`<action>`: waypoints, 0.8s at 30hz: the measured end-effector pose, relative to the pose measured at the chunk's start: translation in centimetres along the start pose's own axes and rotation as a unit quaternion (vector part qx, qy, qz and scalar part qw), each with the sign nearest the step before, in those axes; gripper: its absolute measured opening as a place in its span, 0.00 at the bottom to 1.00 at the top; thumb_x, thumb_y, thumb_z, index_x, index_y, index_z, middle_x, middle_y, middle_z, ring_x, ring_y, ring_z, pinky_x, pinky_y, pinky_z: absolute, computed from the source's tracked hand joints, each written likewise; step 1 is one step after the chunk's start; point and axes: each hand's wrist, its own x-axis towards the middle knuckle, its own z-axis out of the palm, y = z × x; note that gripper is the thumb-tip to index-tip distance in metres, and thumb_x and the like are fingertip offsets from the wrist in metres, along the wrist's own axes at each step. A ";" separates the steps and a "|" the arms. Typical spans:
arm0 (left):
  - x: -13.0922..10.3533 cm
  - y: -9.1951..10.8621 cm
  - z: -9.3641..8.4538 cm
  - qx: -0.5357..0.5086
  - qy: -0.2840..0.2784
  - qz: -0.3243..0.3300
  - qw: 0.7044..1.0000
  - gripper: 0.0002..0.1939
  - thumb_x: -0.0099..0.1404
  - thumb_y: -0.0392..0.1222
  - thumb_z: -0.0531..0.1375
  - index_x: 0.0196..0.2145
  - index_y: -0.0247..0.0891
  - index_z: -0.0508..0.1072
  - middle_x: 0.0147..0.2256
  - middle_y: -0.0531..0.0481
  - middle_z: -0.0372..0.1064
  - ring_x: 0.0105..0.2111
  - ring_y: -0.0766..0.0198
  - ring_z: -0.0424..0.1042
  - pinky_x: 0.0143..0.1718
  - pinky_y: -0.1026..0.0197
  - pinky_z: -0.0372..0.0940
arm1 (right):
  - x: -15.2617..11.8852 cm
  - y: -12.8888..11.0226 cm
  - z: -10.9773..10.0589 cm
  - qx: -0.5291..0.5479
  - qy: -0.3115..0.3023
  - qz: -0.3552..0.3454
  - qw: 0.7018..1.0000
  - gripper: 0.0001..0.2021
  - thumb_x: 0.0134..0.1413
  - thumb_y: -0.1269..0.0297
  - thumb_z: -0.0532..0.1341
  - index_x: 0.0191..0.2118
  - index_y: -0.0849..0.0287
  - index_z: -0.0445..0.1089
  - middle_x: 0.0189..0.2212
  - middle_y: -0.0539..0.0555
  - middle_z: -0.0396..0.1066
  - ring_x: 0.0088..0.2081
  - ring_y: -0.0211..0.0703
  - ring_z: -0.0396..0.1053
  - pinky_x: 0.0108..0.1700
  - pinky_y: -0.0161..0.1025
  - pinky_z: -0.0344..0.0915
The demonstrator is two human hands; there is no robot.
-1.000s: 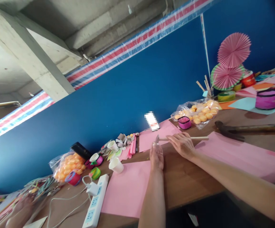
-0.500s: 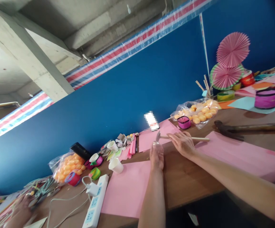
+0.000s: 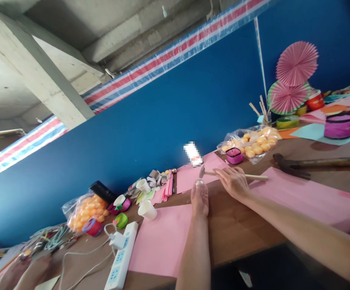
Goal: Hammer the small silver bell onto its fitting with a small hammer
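My right hand (image 3: 232,182) grips the pale wooden handle of a small hammer (image 3: 202,172); the handle's end sticks out to the right of my fist. Its metal head hangs just above my left hand (image 3: 199,200). Between the fingertips of that hand is a small shiny silvery thing (image 3: 199,183), too small to make out. A gap shows between it and the hammer head. Under and behind both hands lie a pink paper sheet (image 3: 187,179) and the brown table (image 3: 223,229).
A larger hammer (image 3: 322,162) lies at right. A white cup (image 3: 147,210) stands on pink paper (image 3: 159,245), beside a power strip (image 3: 122,257) with cords. Bags of orange balls (image 3: 87,211) sit along the blue wall (image 3: 150,129). Another person's hands (image 3: 31,270) work at lower left.
The small hammer's head has risen slightly away from the silvery thing, my right hand shifting a little right. My left hand stays put. At lower left, the other person's hands have moved.
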 end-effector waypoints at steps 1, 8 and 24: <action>0.1 -0.1 -0.1 -0.002 -0.003 0.000 1.000 0.05 0.60 0.33 0.56 0.34 0.37 0.71 0.35 0.46 0.71 0.36 0.67 0.72 0.43 0.62 0.64 | 0.0 0.0 0.0 0.000 0.001 0.001 1.000 0.15 0.58 0.65 0.50 0.50 0.54 0.65 0.29 0.53 0.71 0.34 0.41 0.63 0.43 0.40 0.47; 0.6 -0.4 -0.7 -0.039 -0.025 -0.008 0.999 0.05 0.60 0.33 0.56 0.35 0.35 0.70 0.34 0.47 0.71 0.33 0.70 0.72 0.42 0.64 0.64 | 0.0 -0.3 0.0 -0.015 -0.016 -0.024 0.999 0.14 0.58 0.65 0.51 0.49 0.52 0.66 0.27 0.52 0.70 0.32 0.40 0.63 0.44 0.41 0.47; 0.9 -0.3 -0.7 -0.055 -0.013 0.000 0.998 0.08 0.63 0.34 0.53 0.36 0.36 0.71 0.37 0.46 0.71 0.38 0.69 0.71 0.44 0.64 0.65 | 0.0 -0.2 0.1 -0.007 -0.021 -0.027 0.999 0.14 0.58 0.65 0.51 0.48 0.51 0.66 0.28 0.52 0.70 0.33 0.41 0.62 0.44 0.40 0.46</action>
